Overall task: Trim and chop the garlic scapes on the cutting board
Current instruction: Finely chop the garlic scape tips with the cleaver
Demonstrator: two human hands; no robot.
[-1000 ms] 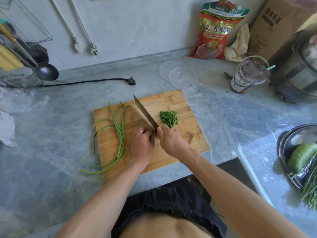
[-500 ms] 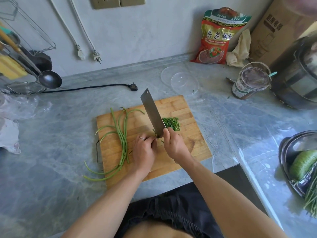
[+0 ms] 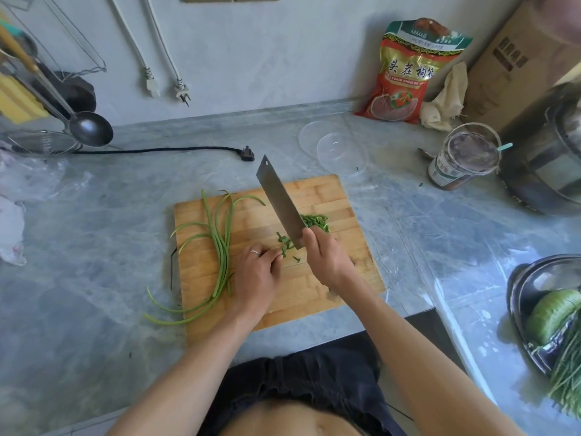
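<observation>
A wooden cutting board [image 3: 333, 196] lies on the grey counter. Several long green garlic scapes [image 3: 220, 247] lie along its left side, their ends curling off the front-left edge. A small heap of chopped scape pieces [image 3: 317, 221] sits right of the blade, and a few loose pieces [image 3: 284, 243] lie near my fingers. My right hand [image 3: 327, 259] grips the handle of a cleaver [image 3: 278, 199], whose blade is tilted up off the board. My left hand [image 3: 256, 275], with a ring, rests on the board with curled fingertips on short scape ends.
Two clear plastic lids [image 3: 336, 146] lie behind the board, with a jar [image 3: 462, 158] and a red bag [image 3: 408, 70] further right. A black plug and cord [image 3: 248, 154] lie behind left. A metal bowl of greens [image 3: 534, 278] stands at right, a ladle [image 3: 91, 129] at left.
The cleaver went from edge-down on the board to raised and tilted up. A few freshly cut pieces now lie loose by my left fingertips. The camera shifted slightly.
</observation>
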